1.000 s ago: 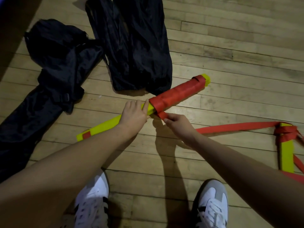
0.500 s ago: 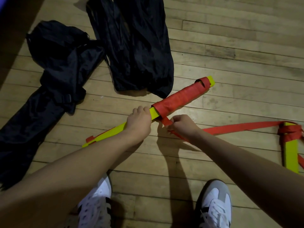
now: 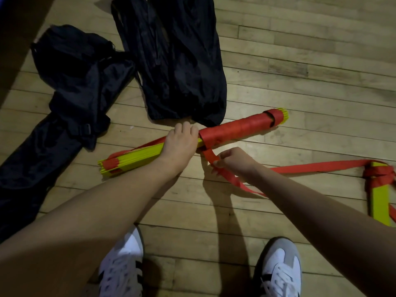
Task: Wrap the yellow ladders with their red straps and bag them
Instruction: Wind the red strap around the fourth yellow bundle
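1. Wooden plank floor (image 3: 300, 86) fills the view, seen from above, dimly lit, with the person's two bare forearms reaching forward and down.
2. Left hand (image 3: 179, 144) grips the middle of a yellow ladder bundle (image 3: 137, 158), fingers curled over its top; the bundle lies slanted on the floor, its bare yellow end low and to the left, its far end higher and to the right.
3. Red strap (image 3: 240, 129) is wound tightly round the right half of that bundle, up to just short of the yellow tip; a loose length drops from the wrap just beside the left hand.
4. Right hand (image 3: 234, 160) pinches this loose length between curled fingers and thumb, just below the bundle and near the left hand.
5. From the right hand the strap trails along the floor to the right, reaching a second yellow ladder piece (image 3: 381, 202) at the right edge, which has red strap tangled round its upper end.
6. Two black bags lie beyond the bundle: a long black bag (image 3: 177, 61) straight ahead, its lower edge touching or just behind the wrapped part, and a crumpled black bag (image 3: 64, 99) to the left.
7. White sneakers appear at the bottom: the left shoe (image 3: 122, 269) and the right shoe (image 3: 278, 266), both flat on the floor.
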Available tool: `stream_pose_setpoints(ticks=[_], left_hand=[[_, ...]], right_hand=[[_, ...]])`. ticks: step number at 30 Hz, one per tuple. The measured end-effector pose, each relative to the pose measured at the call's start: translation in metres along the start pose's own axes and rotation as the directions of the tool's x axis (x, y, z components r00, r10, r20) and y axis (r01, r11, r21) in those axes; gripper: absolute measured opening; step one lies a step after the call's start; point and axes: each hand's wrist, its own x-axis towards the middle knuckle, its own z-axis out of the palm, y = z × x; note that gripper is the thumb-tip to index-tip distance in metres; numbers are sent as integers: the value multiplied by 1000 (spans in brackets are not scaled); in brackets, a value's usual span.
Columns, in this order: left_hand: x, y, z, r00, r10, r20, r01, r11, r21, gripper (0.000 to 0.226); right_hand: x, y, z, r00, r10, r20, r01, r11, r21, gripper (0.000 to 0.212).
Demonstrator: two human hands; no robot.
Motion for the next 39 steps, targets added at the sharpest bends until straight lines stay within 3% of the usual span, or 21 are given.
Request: stream_pose_setpoints(ticks=[6,12,20,24,27,33,39], left_hand=[[-18,4,9,997,72,-29,-71,997,39,33],[-39,13,11,981,149,123,-151,988,10,32],[-21,0,0,973,-57,224,94,983,-159,45],[-16,-20,5,974,-73,216,95,991,-95,49],[-19,-20,10,986,-20,164,27,999,-41,58],[-35,-12,9,977,-66,204,110,971,-212,46],[-27,-14,2,936,-162,312,289,861,-419,66]], right_hand=[[-5,16,5,994,29,-106,-20,996,84,16],[-8,14,15,991,19,-133,17,963,267,21],[2,10,-3,996,90,9,-90,995,40,2],[3,6,2,994,92,64,-94,995,29,8],[7,7,8,997,72,-5,-71,997,36,19],[6,6,3,999,30,28,-30,999,-25,9],[10,-2,-9,989,-25,143,21,999,28,32]])
